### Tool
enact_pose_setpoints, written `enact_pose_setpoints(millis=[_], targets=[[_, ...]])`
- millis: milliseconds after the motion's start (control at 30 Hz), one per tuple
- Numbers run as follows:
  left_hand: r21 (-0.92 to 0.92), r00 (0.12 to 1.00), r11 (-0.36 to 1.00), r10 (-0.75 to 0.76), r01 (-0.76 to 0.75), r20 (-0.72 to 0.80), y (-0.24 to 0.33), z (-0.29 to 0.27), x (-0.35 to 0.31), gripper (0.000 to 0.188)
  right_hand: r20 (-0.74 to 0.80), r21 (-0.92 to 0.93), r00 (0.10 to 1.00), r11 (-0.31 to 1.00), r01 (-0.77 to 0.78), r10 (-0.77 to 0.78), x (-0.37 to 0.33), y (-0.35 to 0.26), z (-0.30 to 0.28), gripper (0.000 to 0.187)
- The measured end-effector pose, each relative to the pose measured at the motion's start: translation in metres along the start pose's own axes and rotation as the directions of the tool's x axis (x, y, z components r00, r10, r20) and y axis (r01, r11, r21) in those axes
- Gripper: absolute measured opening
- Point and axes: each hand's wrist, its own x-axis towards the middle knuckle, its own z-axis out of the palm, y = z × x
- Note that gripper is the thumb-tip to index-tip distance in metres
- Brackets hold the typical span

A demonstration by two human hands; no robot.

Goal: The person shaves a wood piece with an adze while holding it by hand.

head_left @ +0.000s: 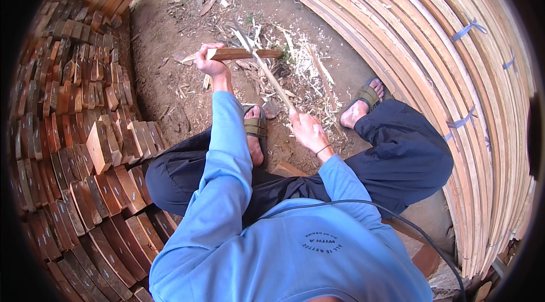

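Observation:
My left hand (211, 64) is closed around the left end of a short, reddish-brown piece of wood (235, 53), held level above the ground. In my right hand (310, 131) is the near end of a long-handled chopping blade (273, 81), with a pale, straight wooden handle. It slants up and to the left, and its narrow, light far end crosses over the wood piece near the middle. Whether the blade's edge is biting into the wood is too small to tell. Pale wood shavings (315, 77) lie scattered on the ground beneath and to the right.
Stacked cut boards (85, 148) form a wall on my left. Long bundled planks (409, 35), tied with blue straps (468, 30), curve along the right. My sandalled feet (255, 131) flank the shavings on the dirt floor (170, 23). A black cable (352, 202) crosses my shirt.

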Motion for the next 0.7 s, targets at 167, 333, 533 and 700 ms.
enact_pose_setpoints(millis=[167, 333, 533, 700], targets=[[0.029, 0.999, 0.999, -0.037, 0.038, -0.036, 0.000, 0.002, -0.001, 0.028, -0.271, 0.163, 0.945, 0.960, 0.229, -0.180, -0.002, -0.003, -0.004, 0.045], [-0.014, 1.000, 1.000, 0.000, 0.000, -0.015, 0.000, 0.005, 0.002, 0.030, -0.079, 0.007, 0.996, 0.999, 0.048, -0.047, 0.006, -0.001, -0.004, 0.054], [0.004, 1.000, 1.000, -0.022, 0.022, -0.022, -0.001, 0.004, -0.001, 0.030, 0.003, -0.055, 0.999, 0.997, 0.051, -0.051, 0.003, 0.007, 0.002, 0.050], [-0.006, 0.998, 0.999, -0.043, 0.042, -0.045, -0.002, 0.004, 0.000, 0.029, -0.170, 0.035, 0.974, 0.987, 0.155, -0.146, -0.001, 0.002, 0.001, 0.049]])
